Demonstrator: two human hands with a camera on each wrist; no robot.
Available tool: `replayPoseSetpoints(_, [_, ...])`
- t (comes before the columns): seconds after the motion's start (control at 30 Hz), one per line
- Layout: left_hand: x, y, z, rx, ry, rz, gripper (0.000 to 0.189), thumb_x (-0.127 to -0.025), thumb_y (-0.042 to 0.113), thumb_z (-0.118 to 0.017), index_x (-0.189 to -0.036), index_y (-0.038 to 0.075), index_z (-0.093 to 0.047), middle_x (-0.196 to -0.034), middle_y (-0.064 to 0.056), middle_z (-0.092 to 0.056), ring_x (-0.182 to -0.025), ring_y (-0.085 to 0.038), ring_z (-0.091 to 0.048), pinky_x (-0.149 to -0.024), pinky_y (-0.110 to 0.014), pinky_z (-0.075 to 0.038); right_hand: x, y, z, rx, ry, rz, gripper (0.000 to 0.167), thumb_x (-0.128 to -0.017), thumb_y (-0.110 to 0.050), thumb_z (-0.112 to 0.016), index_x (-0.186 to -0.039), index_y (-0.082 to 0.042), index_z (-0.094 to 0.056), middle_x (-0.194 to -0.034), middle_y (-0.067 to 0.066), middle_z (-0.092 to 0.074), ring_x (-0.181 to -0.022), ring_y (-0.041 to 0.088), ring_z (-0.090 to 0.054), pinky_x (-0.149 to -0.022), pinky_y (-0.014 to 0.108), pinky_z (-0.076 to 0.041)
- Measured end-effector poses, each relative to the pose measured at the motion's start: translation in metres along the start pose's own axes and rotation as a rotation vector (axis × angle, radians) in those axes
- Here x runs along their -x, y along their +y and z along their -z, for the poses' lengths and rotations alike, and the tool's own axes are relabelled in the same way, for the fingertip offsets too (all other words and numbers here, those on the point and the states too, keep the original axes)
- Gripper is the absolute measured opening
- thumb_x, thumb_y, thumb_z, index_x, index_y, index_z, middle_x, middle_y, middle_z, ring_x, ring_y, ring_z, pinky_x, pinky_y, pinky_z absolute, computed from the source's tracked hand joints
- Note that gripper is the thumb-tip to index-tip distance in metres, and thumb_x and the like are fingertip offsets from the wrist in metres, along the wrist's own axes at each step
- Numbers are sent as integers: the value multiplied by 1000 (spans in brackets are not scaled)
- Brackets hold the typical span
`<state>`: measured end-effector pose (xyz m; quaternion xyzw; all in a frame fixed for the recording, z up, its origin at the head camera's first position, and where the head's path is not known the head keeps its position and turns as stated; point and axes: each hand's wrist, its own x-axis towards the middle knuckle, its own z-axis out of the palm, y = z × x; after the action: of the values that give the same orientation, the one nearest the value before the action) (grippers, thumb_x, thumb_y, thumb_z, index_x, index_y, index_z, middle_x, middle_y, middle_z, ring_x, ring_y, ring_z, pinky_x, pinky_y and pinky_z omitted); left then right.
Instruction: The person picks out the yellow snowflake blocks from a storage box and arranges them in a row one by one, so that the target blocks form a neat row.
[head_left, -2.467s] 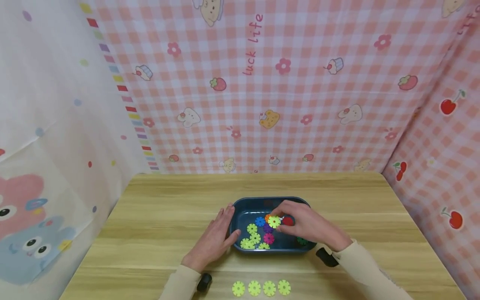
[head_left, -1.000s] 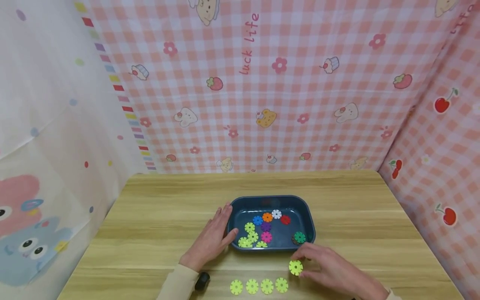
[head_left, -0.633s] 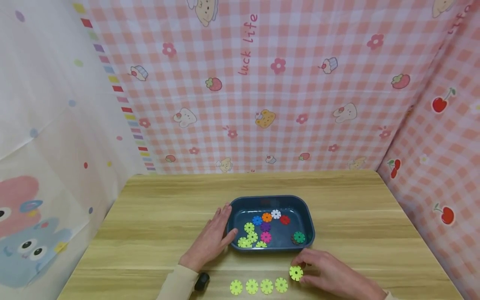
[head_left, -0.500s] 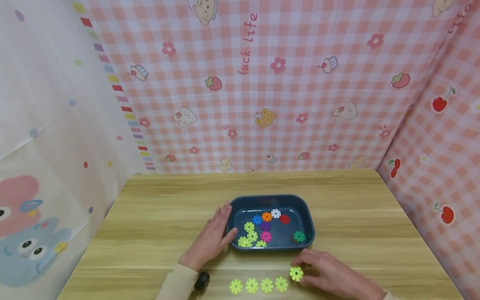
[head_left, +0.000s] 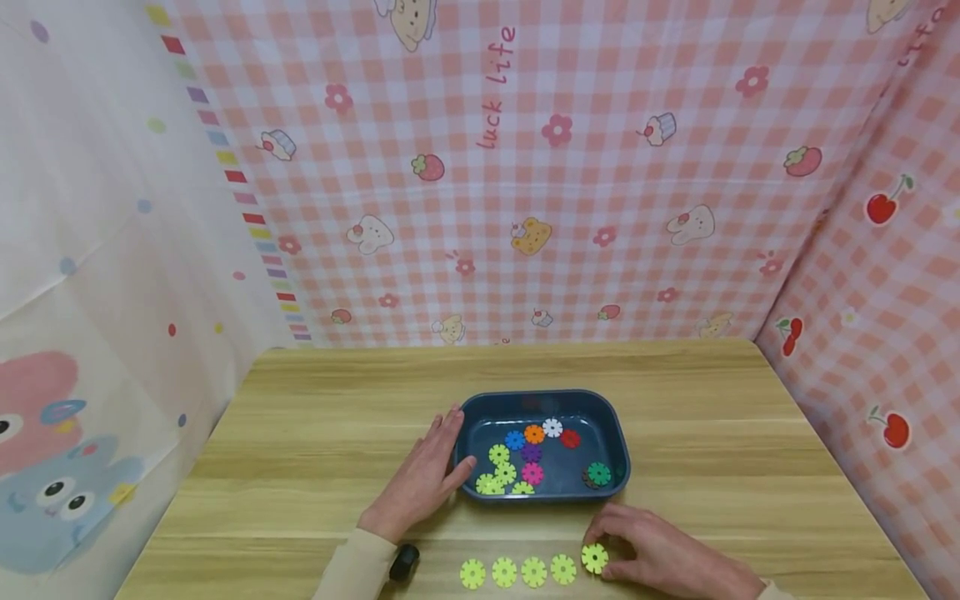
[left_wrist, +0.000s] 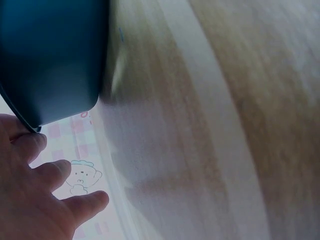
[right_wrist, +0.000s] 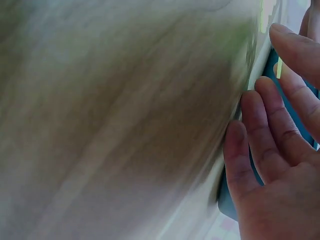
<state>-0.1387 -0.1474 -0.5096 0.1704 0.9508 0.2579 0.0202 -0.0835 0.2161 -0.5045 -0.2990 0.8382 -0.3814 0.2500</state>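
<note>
Head view: the right hand (head_left: 652,550) is pinching a yellow-green notched disc (head_left: 595,566) beside four matching discs (head_left: 527,572) on the tabletop (head_left: 337,400); lowering it flat, evenly spaced, should serve. Left wrist: the left hand (left_wrist: 35,185), fingers spread, is resting against the navy tray (left_wrist: 55,65). Right wrist: the disc is showing edge-on.

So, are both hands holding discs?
No, only the right hand pinches a yellow disc, while the left hand rests against the tray with no disc.

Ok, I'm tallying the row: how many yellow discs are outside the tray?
5: four yellow discs lined up on the table, a fifth disc pinched by the right hand beside them.
</note>
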Motion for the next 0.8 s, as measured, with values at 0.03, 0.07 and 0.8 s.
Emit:
replayPoseSetpoints(0.03, [0,0,0,0,0,0,74,-108,45,-52,-165,8,-24,-172,-10,-20,-157,-35,-18,-122,-62,-26,0,0,0,1,-2,-10,20,-97,-37,-73,-116,-31,-71,-104,-16,-58,-91,5,-55,-75,21,-51])
replayPoseSetpoints(0.07, [0,0,0,-1,1,-1,74,-108,45,-52,-165,8,-24,-172,-11,-20,-157,-35,-18,-122,-62,-26,0,1,-1,1,-4,-19,20,-97,-38,-73,-116,-32,-71,-104,-16,-58,-92,5,-55,-75,21,-51])
replayPoseSetpoints(0.8, [1,-1,0,-6,-1,-1,75,-108,45,-53,-165,8,-24,-172,-9,-19,-157,-35,-18,-121,-62,-26,-7,6,-5,82,-21,-8,21,-94,-37,-78,-115,-37,-74,-114,-20,-57,-103,4,-50,-90,25,-51])
